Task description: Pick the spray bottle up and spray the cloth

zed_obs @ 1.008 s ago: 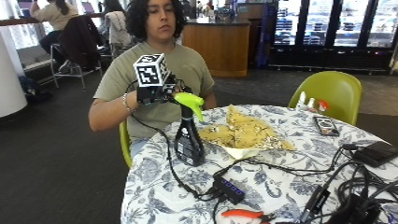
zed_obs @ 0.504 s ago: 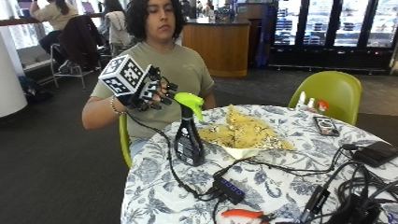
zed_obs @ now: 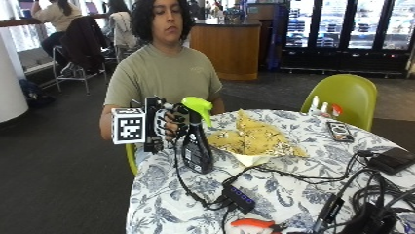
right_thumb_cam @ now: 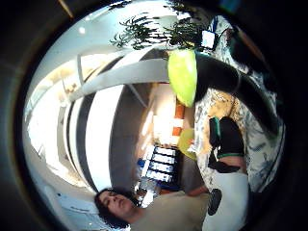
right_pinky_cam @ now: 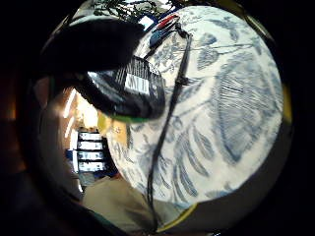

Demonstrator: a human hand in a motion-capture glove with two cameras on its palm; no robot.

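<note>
A black spray bottle (zed_obs: 197, 146) with a lime-green head (zed_obs: 197, 105) stands upright on the flowered table (zed_obs: 285, 195), near its edge by the person. My gloved right hand (zed_obs: 167, 123) is level with the bottle's neck, right beside it on the person's side, fingers loosely curled toward the neck; no grip shows. The little finger side palm view shows the bottle's labelled body (right_pinky_cam: 133, 91) close by, and the thumb side palm view shows the green head (right_thumb_cam: 183, 77). A crumpled yellow cloth (zed_obs: 256, 139) lies just beyond the bottle, at the table's middle.
A black hub (zed_obs: 238, 197) and cables (zed_obs: 305, 178) run across the table's front. Orange-handled pliers (zed_obs: 253, 225) lie at the front edge. A phone (zed_obs: 339, 130) and a black box (zed_obs: 389, 160) are at the right. A green chair (zed_obs: 344, 95) stands behind.
My hand has come down from beside the bottle's green head to the level of its neck. The bottle and the cloth have stayed put.
</note>
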